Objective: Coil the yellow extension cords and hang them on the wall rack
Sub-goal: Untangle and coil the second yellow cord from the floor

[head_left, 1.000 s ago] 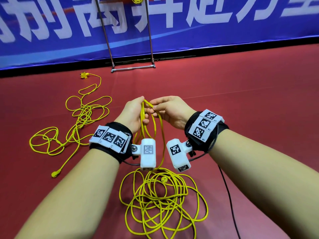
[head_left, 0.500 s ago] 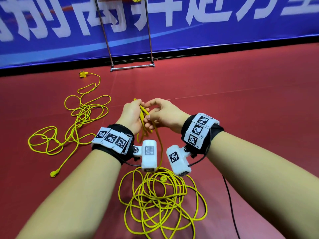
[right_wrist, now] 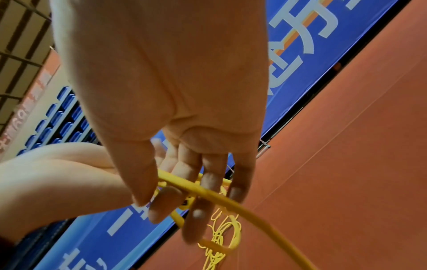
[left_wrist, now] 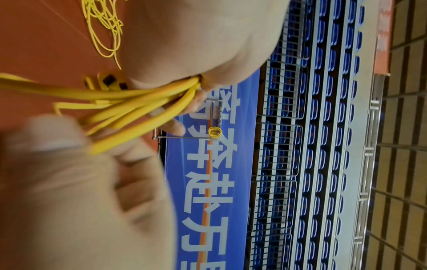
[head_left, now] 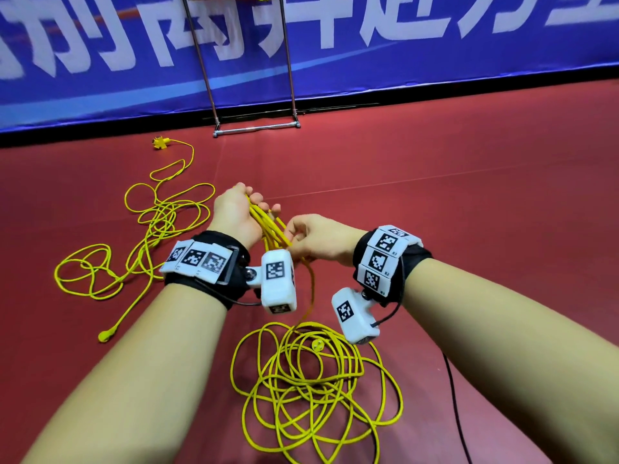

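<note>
Nearest the person, a loose pile of yellow cord lies on the red floor between the forearms — most of this cord is not yet coiled, and a strand rises from it to the hands. Above it the left hand is clenched round a bundle of several gathered loops; the left wrist view shows the strands converging into its fist. The right hand sits just beside it, thumb and fingers pinching a strand at the bundle, seemingly feeding in the next loop; the right wrist view shows the cord running across its fingertips. Judgement: this cord is early to mid coil — a handful of loops in hand, far more left on the floor. Further out to the left, a second cord sprawls in a tangle, one plug at its near end and a socket block at the far end; untouched, all its coiling is left. At the back, the rack stands against the blue banner, well apart from the hands. A small yellow coil already hangs on it, so it looks like one cord is done. Left: finish this coil, hang it, then do the second cord.
</note>
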Demonstrator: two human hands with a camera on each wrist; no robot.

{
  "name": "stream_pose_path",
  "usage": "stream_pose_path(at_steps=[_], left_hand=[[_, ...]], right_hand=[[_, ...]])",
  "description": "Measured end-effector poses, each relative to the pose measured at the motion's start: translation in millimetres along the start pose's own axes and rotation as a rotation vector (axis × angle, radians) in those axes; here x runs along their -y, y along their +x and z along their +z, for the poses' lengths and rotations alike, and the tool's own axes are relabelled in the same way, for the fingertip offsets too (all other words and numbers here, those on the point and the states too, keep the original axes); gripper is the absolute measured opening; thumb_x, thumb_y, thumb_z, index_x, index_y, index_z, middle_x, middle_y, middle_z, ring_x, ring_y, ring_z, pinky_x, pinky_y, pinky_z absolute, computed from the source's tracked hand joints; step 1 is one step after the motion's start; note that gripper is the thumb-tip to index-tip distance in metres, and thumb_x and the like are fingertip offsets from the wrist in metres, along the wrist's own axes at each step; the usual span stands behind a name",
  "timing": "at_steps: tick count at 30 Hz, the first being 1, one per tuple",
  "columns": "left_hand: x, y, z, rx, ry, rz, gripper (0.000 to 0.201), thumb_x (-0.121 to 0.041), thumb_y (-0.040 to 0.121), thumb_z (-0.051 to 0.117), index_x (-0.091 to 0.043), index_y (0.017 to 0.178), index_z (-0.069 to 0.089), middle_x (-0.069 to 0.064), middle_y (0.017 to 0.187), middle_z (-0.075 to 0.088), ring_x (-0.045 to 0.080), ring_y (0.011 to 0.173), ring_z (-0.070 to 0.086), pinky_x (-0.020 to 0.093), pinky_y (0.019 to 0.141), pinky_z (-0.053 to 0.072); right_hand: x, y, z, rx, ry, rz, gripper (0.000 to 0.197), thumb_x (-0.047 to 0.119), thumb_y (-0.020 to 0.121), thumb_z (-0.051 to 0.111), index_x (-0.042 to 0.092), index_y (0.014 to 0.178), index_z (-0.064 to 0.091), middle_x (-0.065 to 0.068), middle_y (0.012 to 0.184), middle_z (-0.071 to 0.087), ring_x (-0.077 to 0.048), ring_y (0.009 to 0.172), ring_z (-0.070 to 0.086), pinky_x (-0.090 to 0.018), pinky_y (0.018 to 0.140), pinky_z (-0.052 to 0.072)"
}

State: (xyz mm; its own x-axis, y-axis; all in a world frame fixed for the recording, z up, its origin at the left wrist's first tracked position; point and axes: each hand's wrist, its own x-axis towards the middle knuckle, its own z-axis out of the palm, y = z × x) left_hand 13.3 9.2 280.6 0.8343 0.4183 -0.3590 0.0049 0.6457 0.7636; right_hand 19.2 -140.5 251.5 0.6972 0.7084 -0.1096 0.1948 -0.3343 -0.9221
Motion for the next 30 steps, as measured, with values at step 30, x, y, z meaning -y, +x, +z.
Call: stream_pose_path(at_steps=[30], left_hand=[[-46,-21,-8,0.127,0.018,0.046,0.032,-0.033,0.104,0.039,-0.016,0.077,0.047,-0.008,0.053,0.033,0.007,0.037,0.019,0.021,0.036,0.013]], right_hand=[[-96,-14,-34,-0.075,-0.814,0.454,0.046,0.053,0.097,0.048,0.012,0.086,0.066,-0.008,0.073,0.063,-0.029,0.08,0.065,-0.031,0.072,0.049]])
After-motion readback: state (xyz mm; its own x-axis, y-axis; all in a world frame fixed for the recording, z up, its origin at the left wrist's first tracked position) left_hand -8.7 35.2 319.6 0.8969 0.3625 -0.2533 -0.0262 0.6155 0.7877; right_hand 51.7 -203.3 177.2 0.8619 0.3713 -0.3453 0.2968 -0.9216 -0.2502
